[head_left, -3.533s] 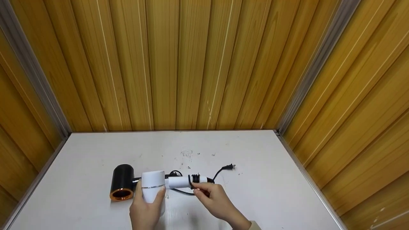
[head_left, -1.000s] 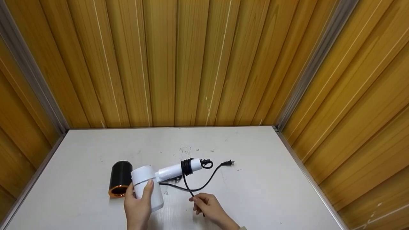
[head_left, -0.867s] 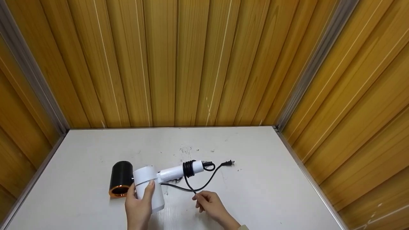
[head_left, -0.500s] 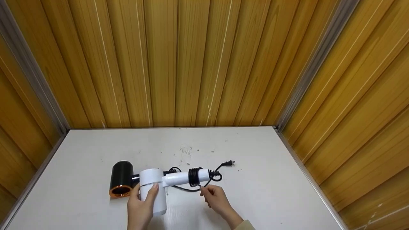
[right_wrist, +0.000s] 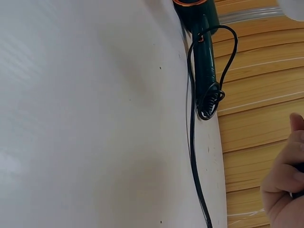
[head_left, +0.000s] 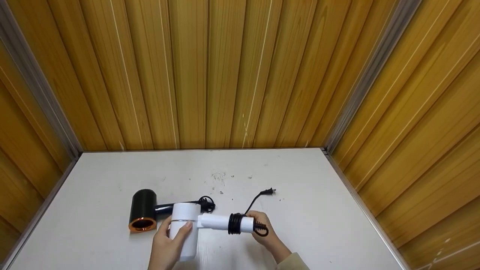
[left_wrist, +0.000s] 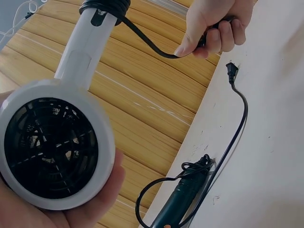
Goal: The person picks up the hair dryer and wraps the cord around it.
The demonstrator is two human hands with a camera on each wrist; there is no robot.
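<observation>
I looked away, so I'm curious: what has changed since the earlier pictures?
The right hand, pinching the black cord, has gone from the near side of the handle of the white hair dryer to its far side. That handle, slanting up a second ago, now points nearly level to the right. The left hand still grips the dryer; the dark hair dryer and plug haven't moved.

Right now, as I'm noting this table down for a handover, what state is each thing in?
White hair dryer: gripped by the left hand
White dryer's cord: wound round its handle, one stretch pinched by the right hand
Dark hair dryer: lying on the table, untouched
Loose black cord: bunched near the dark dryer's end, then trailing unwound
Plug: unplugged, prongs bare
Table: marked with dark specks
</observation>
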